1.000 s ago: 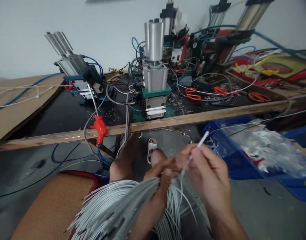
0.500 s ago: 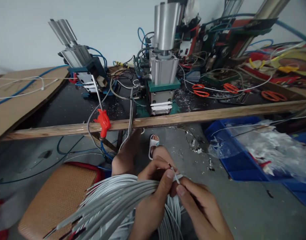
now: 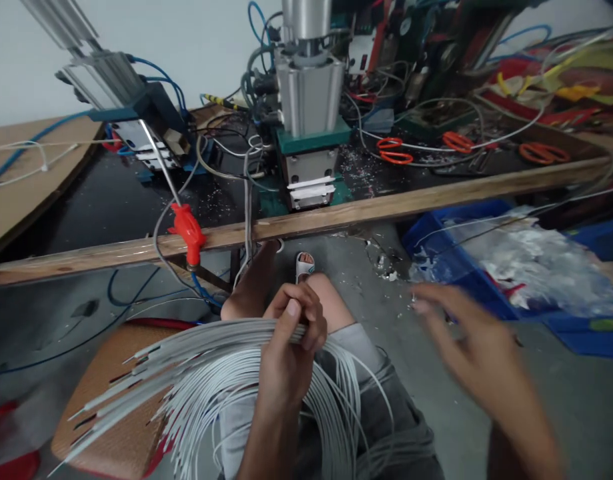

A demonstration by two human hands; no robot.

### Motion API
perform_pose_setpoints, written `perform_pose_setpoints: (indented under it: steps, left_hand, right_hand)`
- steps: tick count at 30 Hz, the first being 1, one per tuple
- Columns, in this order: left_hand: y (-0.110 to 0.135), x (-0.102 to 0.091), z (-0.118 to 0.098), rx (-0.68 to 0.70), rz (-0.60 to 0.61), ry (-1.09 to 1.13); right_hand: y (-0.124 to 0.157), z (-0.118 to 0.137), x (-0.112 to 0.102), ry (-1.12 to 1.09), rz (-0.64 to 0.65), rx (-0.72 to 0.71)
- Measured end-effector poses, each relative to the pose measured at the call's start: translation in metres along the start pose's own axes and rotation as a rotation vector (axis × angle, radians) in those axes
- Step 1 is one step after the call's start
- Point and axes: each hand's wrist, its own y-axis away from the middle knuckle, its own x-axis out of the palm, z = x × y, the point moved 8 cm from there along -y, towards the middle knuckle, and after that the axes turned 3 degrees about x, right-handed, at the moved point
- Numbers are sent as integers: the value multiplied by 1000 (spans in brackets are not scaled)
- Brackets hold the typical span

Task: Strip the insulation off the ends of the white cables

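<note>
My left hand [image 3: 299, 327] is closed around a bundle of grey cables [image 3: 221, 337] above my lap. Their stripped ends, with dark and white inner wires showing, fan out to the lower left. Beneath them, thinner white wires [image 3: 236, 380] loop across my thighs and hang down between my legs. Out to the right, apart from the bundle, my right hand [image 3: 466, 340] is blurred by motion. Its thumb and index fingertips come close together in a pinch, with a tiny pale speck at the tips that I cannot make out.
A wooden-edged bench [image 3: 376, 205] carries pneumatic machines [image 3: 309, 133] and orange-handled scissors [image 3: 395, 151]. A red air gun [image 3: 187, 230] hangs at its front edge. Blue bins [image 3: 443, 257] with plastic scraps stand right. A woven-topped stool [image 3: 111, 400] is at left.
My right hand has left the cable it was pinching beside my left hand and moved out right, towards the bins. My left hand keeps the bundle. The view has shifted slightly.
</note>
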Motion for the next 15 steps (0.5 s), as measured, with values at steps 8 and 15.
perform_pose_setpoints:
  steps: [8,15]
  left_hand:
    - [0,-9,2,80,-57,-154]
    - [0,-16,11,38,-15,-312]
  right_hand:
    - [17,83,45,-473,385,-255]
    - [-5,-15,20,-832,237,267]
